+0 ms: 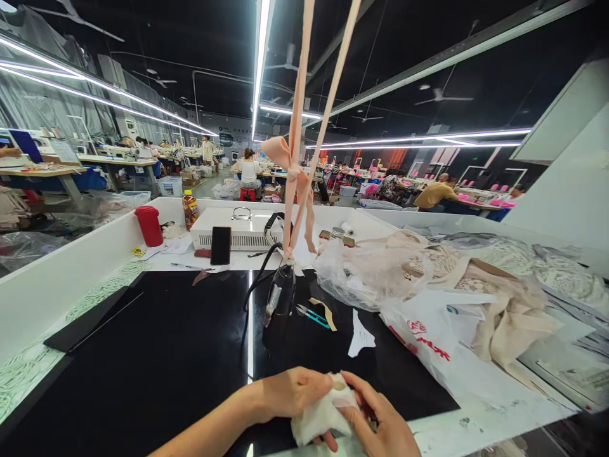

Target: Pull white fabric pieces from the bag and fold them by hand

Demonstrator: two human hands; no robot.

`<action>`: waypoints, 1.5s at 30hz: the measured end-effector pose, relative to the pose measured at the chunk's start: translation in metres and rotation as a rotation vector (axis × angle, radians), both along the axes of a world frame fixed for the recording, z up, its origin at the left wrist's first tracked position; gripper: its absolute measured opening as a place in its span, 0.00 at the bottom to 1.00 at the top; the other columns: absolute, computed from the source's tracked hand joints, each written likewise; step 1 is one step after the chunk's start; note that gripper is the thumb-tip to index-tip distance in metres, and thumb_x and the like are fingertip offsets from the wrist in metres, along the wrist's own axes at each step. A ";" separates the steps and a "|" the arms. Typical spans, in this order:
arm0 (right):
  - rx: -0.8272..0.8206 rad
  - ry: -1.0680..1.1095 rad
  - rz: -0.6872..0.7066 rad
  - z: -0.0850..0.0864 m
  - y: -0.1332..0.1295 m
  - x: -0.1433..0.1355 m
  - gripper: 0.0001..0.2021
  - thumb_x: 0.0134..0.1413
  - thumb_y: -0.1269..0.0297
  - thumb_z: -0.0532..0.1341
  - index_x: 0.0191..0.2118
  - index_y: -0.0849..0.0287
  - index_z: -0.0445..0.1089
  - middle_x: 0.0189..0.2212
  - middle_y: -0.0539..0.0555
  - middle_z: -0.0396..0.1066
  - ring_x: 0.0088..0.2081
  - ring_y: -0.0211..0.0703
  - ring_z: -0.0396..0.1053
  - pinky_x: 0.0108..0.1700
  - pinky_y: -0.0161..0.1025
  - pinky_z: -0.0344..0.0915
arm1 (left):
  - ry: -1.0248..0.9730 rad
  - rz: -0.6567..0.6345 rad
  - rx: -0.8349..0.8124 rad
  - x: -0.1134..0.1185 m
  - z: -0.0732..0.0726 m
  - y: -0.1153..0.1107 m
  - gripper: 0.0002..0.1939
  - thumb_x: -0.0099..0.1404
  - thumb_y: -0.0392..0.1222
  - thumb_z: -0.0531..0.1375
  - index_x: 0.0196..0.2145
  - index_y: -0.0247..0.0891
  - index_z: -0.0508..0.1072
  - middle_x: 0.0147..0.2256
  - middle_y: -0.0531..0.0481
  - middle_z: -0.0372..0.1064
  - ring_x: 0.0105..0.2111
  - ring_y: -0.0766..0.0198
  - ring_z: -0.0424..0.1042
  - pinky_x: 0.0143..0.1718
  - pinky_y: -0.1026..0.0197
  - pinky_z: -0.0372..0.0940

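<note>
Close to the front edge, a bunched piece of white fabric is held between both hands. My left hand reaches in from the lower left, its fingers closed on the cloth's upper left side. My right hand grips the same fabric from the right, with thumb and fingers curled around it. Beyond the hands lie turquoise thread snips, a yellowish curved strip and a white cut pattern piece. A handheld tool with a metal end hangs from knotted peach fabric strips over the black board.
Plastic bags and beige lace fabric are heaped on the right. At the back stand a phone, a white metal box, a red cup and a bottle. Other people sit at sewing tables farther off.
</note>
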State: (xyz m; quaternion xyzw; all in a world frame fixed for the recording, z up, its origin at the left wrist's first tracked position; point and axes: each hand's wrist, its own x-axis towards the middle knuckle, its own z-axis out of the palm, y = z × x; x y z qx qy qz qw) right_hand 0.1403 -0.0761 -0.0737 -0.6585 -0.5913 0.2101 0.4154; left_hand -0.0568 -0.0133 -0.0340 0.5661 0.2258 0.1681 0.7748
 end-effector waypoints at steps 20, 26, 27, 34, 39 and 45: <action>-0.145 -0.110 0.216 0.007 0.012 0.006 0.13 0.55 0.51 0.60 0.38 0.51 0.77 0.38 0.52 0.79 0.43 0.52 0.73 0.47 0.40 0.66 | -0.002 0.068 -0.211 -0.002 -0.017 0.001 0.34 0.44 0.50 0.77 0.45 0.37 0.68 0.38 0.46 0.77 0.25 0.63 0.75 0.33 0.57 0.69; -0.207 -0.153 0.334 0.012 0.017 0.008 0.11 0.56 0.53 0.60 0.30 0.53 0.69 0.31 0.50 0.73 0.39 0.50 0.71 0.51 0.43 0.62 | 0.182 0.099 -0.178 -0.004 -0.026 0.003 0.37 0.37 0.47 0.79 0.42 0.39 0.66 0.32 0.53 0.76 0.25 0.66 0.71 0.32 0.62 0.64; -0.214 -0.160 0.358 0.013 0.019 0.008 0.09 0.55 0.55 0.60 0.29 0.53 0.67 0.30 0.49 0.71 0.39 0.48 0.71 0.56 0.44 0.60 | 0.213 0.096 -0.157 -0.005 -0.026 0.004 0.36 0.36 0.45 0.79 0.41 0.39 0.68 0.31 0.55 0.75 0.25 0.67 0.69 0.31 0.64 0.62; -0.263 -0.164 0.460 0.026 0.027 -0.001 0.06 0.50 0.60 0.61 0.28 0.54 0.64 0.29 0.47 0.67 0.37 0.45 0.68 0.60 0.43 0.57 | 0.311 0.018 -0.028 -0.004 -0.032 0.007 0.19 0.42 0.42 0.77 0.25 0.39 0.71 0.22 0.58 0.61 0.20 0.71 0.54 0.19 0.66 0.45; -0.306 -0.132 0.428 0.027 0.031 -0.009 0.05 0.43 0.65 0.62 0.25 0.55 0.64 0.26 0.47 0.67 0.34 0.44 0.66 0.41 0.36 0.62 | 0.207 0.006 -0.049 -0.003 -0.048 0.004 0.19 0.52 0.50 0.74 0.26 0.38 0.70 0.23 0.58 0.58 0.21 0.71 0.55 0.20 0.66 0.47; -0.262 -0.089 0.375 0.029 0.050 0.021 0.15 0.46 0.57 0.64 0.41 0.54 0.75 0.38 0.51 0.79 0.41 0.47 0.76 0.44 0.35 0.68 | 0.106 0.026 -0.081 -0.003 -0.067 0.008 0.14 0.66 0.48 0.68 0.40 0.35 0.74 0.33 0.53 0.69 0.29 0.69 0.68 0.29 0.66 0.66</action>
